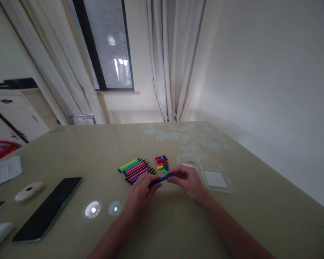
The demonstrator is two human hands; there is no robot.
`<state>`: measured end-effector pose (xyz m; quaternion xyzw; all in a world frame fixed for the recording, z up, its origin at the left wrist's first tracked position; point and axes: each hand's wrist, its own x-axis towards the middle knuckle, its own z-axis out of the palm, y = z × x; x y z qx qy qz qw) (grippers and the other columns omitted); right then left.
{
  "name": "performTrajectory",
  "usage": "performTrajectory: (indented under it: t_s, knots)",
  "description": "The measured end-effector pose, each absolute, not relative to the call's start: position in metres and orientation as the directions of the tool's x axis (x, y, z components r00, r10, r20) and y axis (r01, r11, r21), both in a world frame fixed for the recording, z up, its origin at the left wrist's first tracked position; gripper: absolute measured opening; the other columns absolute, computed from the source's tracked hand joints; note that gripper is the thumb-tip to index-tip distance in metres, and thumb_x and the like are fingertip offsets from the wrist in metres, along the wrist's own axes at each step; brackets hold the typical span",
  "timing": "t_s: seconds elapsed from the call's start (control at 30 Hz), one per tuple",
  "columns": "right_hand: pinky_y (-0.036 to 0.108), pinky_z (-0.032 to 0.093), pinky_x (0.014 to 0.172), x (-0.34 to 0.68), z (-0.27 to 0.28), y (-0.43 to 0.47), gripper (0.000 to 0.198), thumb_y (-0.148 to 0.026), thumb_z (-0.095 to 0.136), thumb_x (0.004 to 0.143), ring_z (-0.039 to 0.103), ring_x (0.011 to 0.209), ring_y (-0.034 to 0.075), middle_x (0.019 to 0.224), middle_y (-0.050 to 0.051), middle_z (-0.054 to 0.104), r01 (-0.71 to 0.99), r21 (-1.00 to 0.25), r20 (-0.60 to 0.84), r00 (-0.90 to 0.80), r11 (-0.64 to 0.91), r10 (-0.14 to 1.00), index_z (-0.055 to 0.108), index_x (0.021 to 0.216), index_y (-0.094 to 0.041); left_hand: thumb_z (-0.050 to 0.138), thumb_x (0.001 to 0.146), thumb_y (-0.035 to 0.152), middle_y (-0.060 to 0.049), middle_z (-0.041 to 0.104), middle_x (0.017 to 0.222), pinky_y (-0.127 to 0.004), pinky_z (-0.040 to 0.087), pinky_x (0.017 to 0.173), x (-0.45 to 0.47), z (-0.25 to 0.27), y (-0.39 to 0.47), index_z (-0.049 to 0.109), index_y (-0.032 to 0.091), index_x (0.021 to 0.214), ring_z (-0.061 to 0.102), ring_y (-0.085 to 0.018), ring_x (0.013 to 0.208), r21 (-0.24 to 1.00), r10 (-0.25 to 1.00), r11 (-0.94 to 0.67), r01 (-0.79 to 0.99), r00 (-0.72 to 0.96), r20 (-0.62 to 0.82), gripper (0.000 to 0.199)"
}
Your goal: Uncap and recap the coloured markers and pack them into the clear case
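A dark blue marker (161, 179) lies between my two hands above the table. My left hand (140, 194) pinches its left end, and my right hand (187, 181) pinches its right end, where a blue cap seems to sit; whether the cap is fully on I cannot tell. Just beyond my left hand, several uncapped markers (136, 169) lie side by side in a slanted row, their black tips pointing up and right. Several loose caps (162, 162) in pink, red, yellow, green and dark colours are grouped right of the row. My left fingers hide part of the row.
An open clear plastic case (229, 181) with white paper inside lies behind my right hand. To the left are a dark tablet or phone (47, 208), a white mouse-like object (29, 190) and a pale cloth or paper (5, 171). A wall borders the table's right side.
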<state>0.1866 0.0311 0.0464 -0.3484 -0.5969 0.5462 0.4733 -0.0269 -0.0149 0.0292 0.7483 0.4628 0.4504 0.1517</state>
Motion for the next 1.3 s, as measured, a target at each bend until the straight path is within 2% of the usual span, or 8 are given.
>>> performTrajectory:
  t_s: [0.4,0.53,0.67,0.8,0.87,0.97,1.13,1.3]
  knots:
    - [0.027,0.054,0.065,0.186,0.045,0.026,0.024,-0.036,0.09,0.07,0.07,0.066,0.016,0.071,0.002,0.077,-0.06,-0.997,0.069,-0.335,0.052,0.94,0.081,0.086,-0.02,0.065,0.099,0.032,-0.001,0.072,0.093,-0.027,0.053,0.077,-0.019,0.026,-0.021,0.071,0.025,0.102,0.067,-0.018,0.086,0.694,0.837,-0.508,0.509,0.101,0.538,0.01]
    - [0.028,0.053,0.066,0.187,0.044,0.029,0.027,-0.04,0.086,0.074,0.07,0.067,0.017,0.072,0.003,0.077,0.004,-0.997,0.067,-0.396,0.075,0.916,0.081,0.088,-0.018,0.061,0.101,0.035,-0.002,0.072,0.093,-0.028,0.052,0.076,-0.018,0.028,-0.022,0.069,0.024,0.101,0.067,-0.019,0.084,0.699,0.869,-0.471,0.538,0.148,0.473,0.014]
    - [0.03,0.053,0.072,0.189,0.047,0.032,0.029,-0.045,0.079,0.084,0.072,0.079,0.02,0.084,0.005,0.079,0.166,-0.963,0.137,-0.38,0.213,0.915,0.079,0.094,-0.018,0.062,0.099,0.031,-0.003,0.07,0.09,-0.03,0.049,0.076,-0.021,0.032,-0.023,0.069,0.024,0.094,0.066,-0.021,0.085,0.6,0.899,-0.434,0.671,0.284,0.333,0.011]
    - [0.032,0.051,0.081,0.19,0.047,0.032,0.026,-0.04,0.06,0.1,0.07,0.091,0.021,0.098,0.007,0.078,0.431,-0.803,0.317,-0.277,0.412,0.907,0.077,0.103,-0.021,0.066,0.092,0.023,-0.002,0.07,0.089,-0.03,0.047,0.073,-0.017,0.03,-0.028,0.067,0.024,0.087,0.066,-0.021,0.084,0.514,0.895,-0.443,0.735,0.394,0.209,0.005]
    - [0.034,0.049,0.087,0.19,0.044,0.032,0.023,-0.034,0.057,0.102,0.069,0.096,0.023,0.102,0.007,0.077,0.582,-0.658,0.378,-0.292,0.477,0.878,0.076,0.105,-0.021,0.067,0.092,0.024,-0.002,0.069,0.09,-0.029,0.047,0.07,-0.012,0.027,-0.031,0.066,0.024,0.086,0.066,-0.02,0.081,0.514,0.893,-0.442,0.735,0.414,0.176,0.006]
    - [0.037,0.046,0.091,0.187,0.04,0.031,0.021,-0.026,0.054,0.104,0.067,0.101,0.024,0.105,0.007,0.076,0.732,-0.445,0.382,-0.366,0.516,0.848,0.074,0.109,-0.021,0.07,0.091,0.027,-0.001,0.069,0.093,-0.029,0.047,0.07,-0.006,0.025,-0.035,0.066,0.025,0.088,0.066,-0.02,0.082,0.532,0.889,-0.442,0.722,0.433,0.15,0.005]
    - [0.038,0.044,0.095,0.181,0.036,0.032,0.022,-0.023,0.053,0.104,0.064,0.107,0.025,0.111,0.008,0.074,0.818,-0.236,0.339,-0.437,0.525,0.833,0.072,0.115,-0.022,0.068,0.094,0.034,-0.002,0.069,0.092,-0.031,0.048,0.073,-0.008,0.026,-0.031,0.068,0.026,0.09,0.067,-0.022,0.084,0.552,0.889,-0.446,0.704,0.418,0.186,0.009]
    - [0.04,0.043,0.101,0.177,0.03,0.036,0.026,-0.02,0.056,0.102,0.062,0.116,0.026,0.125,0.01,0.072,0.849,-0.164,0.36,-0.423,0.502,0.832,0.069,0.125,-0.021,0.054,0.101,0.029,-0.004,0.07,0.096,-0.034,0.049,0.081,-0.029,0.024,-0.012,0.068,0.024,0.092,0.066,-0.023,0.091,0.534,0.937,-0.334,0.777,0.209,0.281,0.018]
